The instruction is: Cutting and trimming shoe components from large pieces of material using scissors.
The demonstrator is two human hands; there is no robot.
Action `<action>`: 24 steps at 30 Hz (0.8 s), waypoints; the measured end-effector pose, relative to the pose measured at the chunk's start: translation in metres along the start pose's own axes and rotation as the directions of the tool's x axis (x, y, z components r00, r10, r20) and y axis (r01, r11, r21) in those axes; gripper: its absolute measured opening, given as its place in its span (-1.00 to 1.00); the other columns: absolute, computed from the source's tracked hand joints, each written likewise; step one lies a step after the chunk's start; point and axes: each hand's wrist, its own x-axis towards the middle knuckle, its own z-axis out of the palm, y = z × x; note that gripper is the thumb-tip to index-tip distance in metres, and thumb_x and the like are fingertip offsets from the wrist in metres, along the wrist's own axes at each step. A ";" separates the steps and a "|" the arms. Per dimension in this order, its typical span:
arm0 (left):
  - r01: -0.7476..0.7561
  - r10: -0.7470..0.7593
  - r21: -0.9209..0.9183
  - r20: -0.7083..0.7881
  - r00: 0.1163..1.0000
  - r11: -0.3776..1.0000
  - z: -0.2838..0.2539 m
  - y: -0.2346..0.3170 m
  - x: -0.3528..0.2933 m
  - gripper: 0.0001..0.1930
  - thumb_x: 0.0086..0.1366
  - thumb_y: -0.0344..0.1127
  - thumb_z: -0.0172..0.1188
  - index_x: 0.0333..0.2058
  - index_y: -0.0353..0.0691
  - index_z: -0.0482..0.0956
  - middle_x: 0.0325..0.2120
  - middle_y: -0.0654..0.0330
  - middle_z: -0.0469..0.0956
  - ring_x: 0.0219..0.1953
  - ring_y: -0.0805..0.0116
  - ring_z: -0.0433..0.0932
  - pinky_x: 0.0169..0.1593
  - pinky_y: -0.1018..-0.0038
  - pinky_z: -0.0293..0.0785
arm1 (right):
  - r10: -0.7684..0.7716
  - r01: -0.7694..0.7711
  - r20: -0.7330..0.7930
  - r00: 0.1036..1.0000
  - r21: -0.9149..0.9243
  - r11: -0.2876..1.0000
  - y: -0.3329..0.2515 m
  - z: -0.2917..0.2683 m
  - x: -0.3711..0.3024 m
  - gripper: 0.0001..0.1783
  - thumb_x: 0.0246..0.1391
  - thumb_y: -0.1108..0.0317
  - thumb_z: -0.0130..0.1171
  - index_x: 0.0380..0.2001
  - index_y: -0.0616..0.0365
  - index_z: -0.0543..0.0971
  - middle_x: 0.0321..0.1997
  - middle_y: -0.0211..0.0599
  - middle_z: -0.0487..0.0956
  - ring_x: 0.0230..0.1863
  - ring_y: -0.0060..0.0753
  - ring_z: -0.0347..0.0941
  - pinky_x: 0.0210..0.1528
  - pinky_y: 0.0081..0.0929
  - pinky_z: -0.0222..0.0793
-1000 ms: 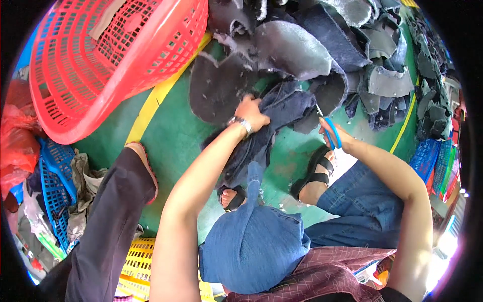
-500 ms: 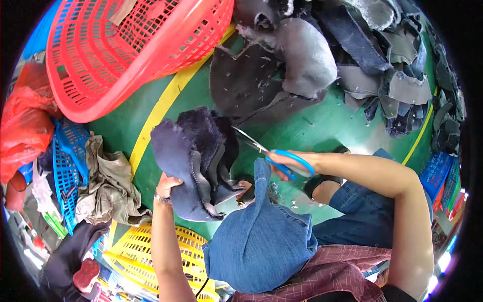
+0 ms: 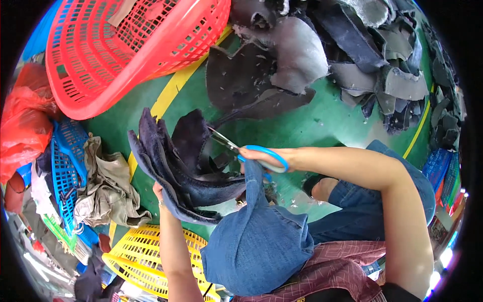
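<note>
My left hand (image 3: 159,193) is closed on the near-left side of a folded bundle of dark navy fleecy fabric (image 3: 188,183), whose layers hide most of the fingers. My right hand (image 3: 269,155) grips a pair of scissors (image 3: 225,140) by blue loop handles. The slim metal blades point up and left, with their tips at the edge of a raised dark flap of the bundle. Whether the tips are in the cloth I cannot tell. Beyond the blades, large dark grey fabric scraps (image 3: 239,78) lie on the green floor.
A red plastic basket (image 3: 128,93) stands at far left, a yellow one (image 3: 136,259) at near left. Crumpled beige cloth (image 3: 108,186) lies against a blue basket (image 3: 65,166). More grey scraps (image 3: 359,78) are heaped at far right. A denim cap (image 3: 256,246) blocks the near middle.
The bundle has turned and spread, so its fleecy inner layers now show. My right hand and the scissors have moved left; the tips have shifted to the raised flap.
</note>
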 end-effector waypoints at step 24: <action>0.124 0.118 -0.904 0.187 0.975 0.409 0.039 0.009 0.002 -0.40 -0.08 -0.08 0.00 -0.02 -0.24 0.31 -0.05 0.12 0.35 -0.01 0.16 0.30 0.10 0.31 0.14 | 0.092 -0.094 0.029 0.995 0.101 0.990 -0.016 0.000 0.004 -0.36 -0.08 -0.32 -0.20 -0.47 0.08 0.47 -0.45 -0.43 0.44 -0.43 -0.63 0.29 -0.43 -0.61 0.19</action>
